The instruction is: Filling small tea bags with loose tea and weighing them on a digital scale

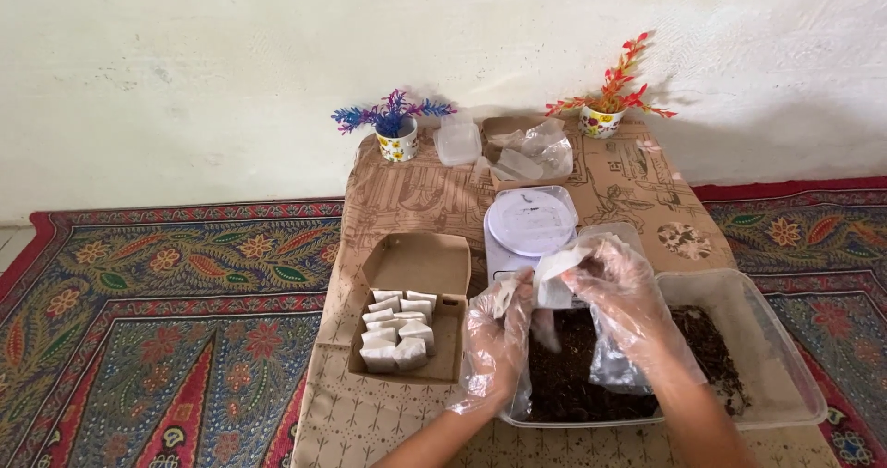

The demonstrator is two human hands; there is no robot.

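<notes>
Both my hands wear clear plastic gloves. My left hand (497, 339) and my right hand (621, 292) together hold a small white paper pouch (552, 279) above a clear plastic tub (785, 376) holding dark loose material (573, 376). The left fingers pinch the pouch's lower left side, while the right fingers grip its upper edge. Just behind the hands sits a small white scale (529, 220). To the left, an open brown cardboard box (416, 269) holds several filled white pouches (399, 329) in rows.
A low table with a brown patterned cover (416, 200) stands on a colourful rug (166, 320). At the back are two small pots with artificial plants (395, 126) (610, 98), a clear lidded container (457, 142) and a box of plastic bags (527, 149).
</notes>
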